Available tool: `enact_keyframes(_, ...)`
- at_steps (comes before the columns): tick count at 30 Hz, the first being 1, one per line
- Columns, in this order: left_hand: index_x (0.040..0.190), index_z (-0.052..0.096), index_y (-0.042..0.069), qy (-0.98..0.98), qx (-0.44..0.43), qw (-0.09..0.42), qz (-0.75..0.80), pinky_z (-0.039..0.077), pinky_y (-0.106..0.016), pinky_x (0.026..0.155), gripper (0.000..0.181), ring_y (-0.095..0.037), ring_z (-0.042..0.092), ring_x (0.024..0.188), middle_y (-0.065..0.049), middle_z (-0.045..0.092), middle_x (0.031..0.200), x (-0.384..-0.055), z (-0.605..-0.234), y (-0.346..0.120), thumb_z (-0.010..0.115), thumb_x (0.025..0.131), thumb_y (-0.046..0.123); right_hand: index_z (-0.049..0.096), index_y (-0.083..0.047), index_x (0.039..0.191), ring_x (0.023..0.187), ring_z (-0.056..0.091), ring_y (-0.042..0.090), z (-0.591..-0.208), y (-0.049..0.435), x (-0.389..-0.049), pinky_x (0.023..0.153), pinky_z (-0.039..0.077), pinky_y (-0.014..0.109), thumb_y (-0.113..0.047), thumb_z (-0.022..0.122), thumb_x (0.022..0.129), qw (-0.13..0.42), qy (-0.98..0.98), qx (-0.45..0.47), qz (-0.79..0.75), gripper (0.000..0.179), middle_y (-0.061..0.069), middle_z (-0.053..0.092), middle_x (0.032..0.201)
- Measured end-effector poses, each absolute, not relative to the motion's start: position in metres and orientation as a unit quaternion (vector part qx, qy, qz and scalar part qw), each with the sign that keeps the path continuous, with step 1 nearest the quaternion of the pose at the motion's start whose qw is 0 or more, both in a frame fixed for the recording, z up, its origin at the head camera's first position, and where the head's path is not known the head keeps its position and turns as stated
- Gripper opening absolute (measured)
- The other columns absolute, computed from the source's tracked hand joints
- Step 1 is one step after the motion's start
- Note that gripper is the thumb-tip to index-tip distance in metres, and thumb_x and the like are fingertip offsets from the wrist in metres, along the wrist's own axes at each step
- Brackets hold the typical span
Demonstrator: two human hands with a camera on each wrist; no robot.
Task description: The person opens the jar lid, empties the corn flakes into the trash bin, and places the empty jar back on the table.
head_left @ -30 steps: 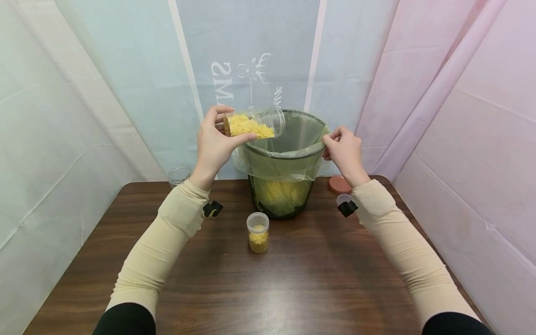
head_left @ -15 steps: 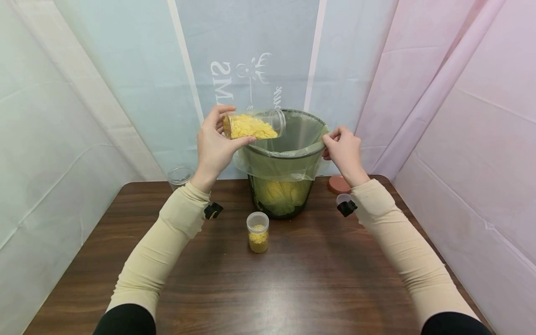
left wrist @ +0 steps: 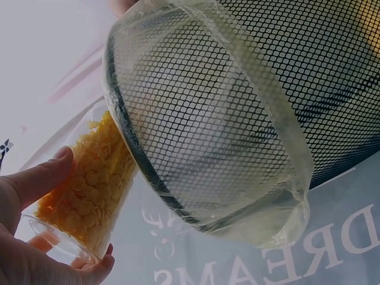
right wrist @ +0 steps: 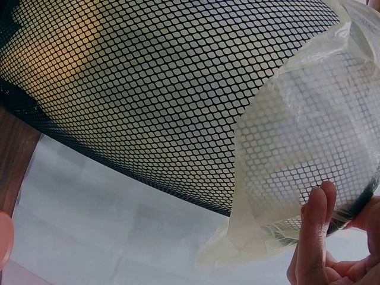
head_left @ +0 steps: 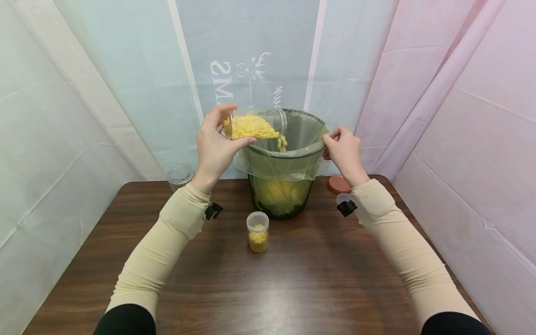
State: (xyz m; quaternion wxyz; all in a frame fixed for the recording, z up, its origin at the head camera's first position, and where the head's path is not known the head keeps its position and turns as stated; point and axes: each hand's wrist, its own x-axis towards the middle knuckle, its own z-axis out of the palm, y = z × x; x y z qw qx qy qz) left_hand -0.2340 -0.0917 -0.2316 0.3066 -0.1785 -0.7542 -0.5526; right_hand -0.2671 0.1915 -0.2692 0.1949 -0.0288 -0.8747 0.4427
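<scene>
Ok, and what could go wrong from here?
Yellow flakes spill from the tipped jar in the left hand close to the rim of the bin, so some might miss it. The right hand holds the liner at one side only; elsewhere it could slip inward. The small jar standing in front might get knocked by an arm.

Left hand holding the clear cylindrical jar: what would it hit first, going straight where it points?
Probably the black mesh bin, at its liner-covered rim; depth is unclear, so the left hand might pass above.
</scene>
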Motion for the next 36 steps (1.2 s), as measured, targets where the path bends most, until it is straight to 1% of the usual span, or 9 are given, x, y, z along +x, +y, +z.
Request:
enact_keyframes(2, 0.121, 0.059, 0.009, -0.751, -0.182, 0.310, -0.553, 0.039, -0.022, 0.104, 0.069, -0.013, 0.053, 0.120, -0.004, 0.059, 0.124, -0.2372, -0.2338, -0.0920, 0.090, 0.059, 0.008, 0.051, -0.009, 0.089, 0.050, 0.063, 0.010, -0.2693, 0.1919, -0.2677, 0.054, 0.056, 0.026, -0.025, 0.047, 0.090, 0.196, -0.875, -0.029, 0.443, 0.017, 0.002, 0.062, 0.063)
enact_keyframes(4, 0.121, 0.060, 0.009, -0.747, -0.187, 0.315, -0.555, 0.038, -0.021, 0.105, 0.070, -0.013, 0.053, 0.120, -0.004, 0.059, 0.124, -0.2415, -0.2367, -0.0924, 0.090, 0.058, 0.008, 0.051, -0.009, 0.089, 0.050, 0.063, 0.011, -0.2695, 0.1921, -0.2677, 0.056, 0.057, 0.029, -0.024, 0.046, 0.090, 0.196, -0.874, -0.028, 0.443, 0.016, 0.002, 0.062, 0.063)
enact_keyframes(7, 0.120, 0.061, 0.007, -0.746, -0.194, 0.328, -0.546, 0.038, -0.020, 0.105, 0.069, -0.014, 0.052, 0.117, -0.005, 0.059, 0.123, -0.2421, -0.2374, -0.0917, 0.090, 0.058, 0.007, 0.051, -0.009, 0.089, 0.051, 0.063, 0.012, -0.2698, 0.1926, -0.2678, 0.057, 0.057, 0.031, -0.024, 0.046, 0.090, 0.196, -0.874, -0.027, 0.444, 0.016, 0.003, 0.062, 0.063)
enact_keyframes(10, 0.119, 0.062, 0.009, -0.752, -0.200, 0.354, -0.519, 0.041, -0.019, 0.100, 0.068, -0.012, 0.052, 0.109, -0.002, 0.061, 0.119, -0.2453, -0.2402, -0.0929, 0.091, 0.057, 0.011, 0.051, -0.009, 0.089, 0.052, 0.064, 0.013, -0.2697, 0.1925, -0.2674, 0.057, 0.057, 0.031, -0.024, 0.045, 0.090, 0.196, -0.874, -0.026, 0.444, 0.016, 0.003, 0.062, 0.063)
enact_keyframes(13, 0.118, 0.063, 0.011, -0.759, -0.202, 0.374, -0.494, 0.043, -0.024, 0.095, 0.067, -0.013, 0.052, 0.103, -0.001, 0.063, 0.115, -0.2460, -0.2409, -0.0933, 0.091, 0.057, 0.012, 0.051, -0.009, 0.089, 0.052, 0.064, 0.012, -0.2695, 0.1923, -0.2676, 0.057, 0.057, 0.030, -0.025, 0.045, 0.090, 0.196, -0.874, -0.025, 0.443, 0.017, 0.003, 0.062, 0.063)
enact_keyframes(20, 0.119, 0.062, 0.011, -0.762, -0.206, 0.387, -0.476, 0.044, -0.030, 0.098, 0.067, -0.014, 0.052, 0.112, -0.003, 0.063, 0.119, -0.2441, -0.2397, -0.0928, 0.090, 0.058, 0.010, 0.050, -0.009, 0.090, 0.052, 0.064, 0.011, -0.2688, 0.1919, -0.2684, 0.057, 0.057, 0.029, -0.026, 0.045, 0.092, 0.192, -0.876, -0.027, 0.441, 0.017, 0.004, 0.062, 0.066)
enact_keyframes(28, 0.119, 0.063, 0.011, -0.760, -0.208, 0.389, -0.476, 0.044, -0.034, 0.098, 0.067, -0.016, 0.053, 0.110, -0.004, 0.063, 0.119, -0.2441, -0.2404, -0.0929, 0.090, 0.058, 0.010, 0.050, -0.009, 0.091, 0.053, 0.064, 0.011, -0.2697, 0.1910, -0.2684, 0.054, 0.056, 0.026, -0.026, 0.045, 0.092, 0.189, -0.877, -0.028, 0.441, 0.018, 0.006, 0.061, 0.069)
enact_keyframes(31, 0.120, 0.063, 0.011, -0.762, -0.206, 0.391, -0.473, 0.043, -0.032, 0.097, 0.068, -0.016, 0.053, 0.110, -0.003, 0.063, 0.119, -0.2438, -0.2403, -0.0931, 0.090, 0.058, 0.011, 0.050, -0.009, 0.091, 0.053, 0.064, 0.012, -0.2699, 0.1911, -0.2680, 0.054, 0.056, 0.025, -0.025, 0.044, 0.091, 0.191, -0.876, -0.029, 0.442, 0.017, 0.006, 0.061, 0.069)
enact_keyframes(36, 0.122, 0.062, 0.014, -0.767, -0.200, 0.390, -0.469, 0.041, -0.027, 0.096, 0.071, -0.015, 0.053, 0.109, -0.003, 0.063, 0.120, -0.2430, -0.2394, -0.0931, 0.091, 0.057, 0.013, 0.050, -0.009, 0.090, 0.054, 0.064, 0.013, -0.2699, 0.1917, -0.2676, 0.055, 0.057, 0.028, -0.023, 0.044, 0.090, 0.194, -0.875, -0.030, 0.443, 0.015, 0.006, 0.061, 0.068)
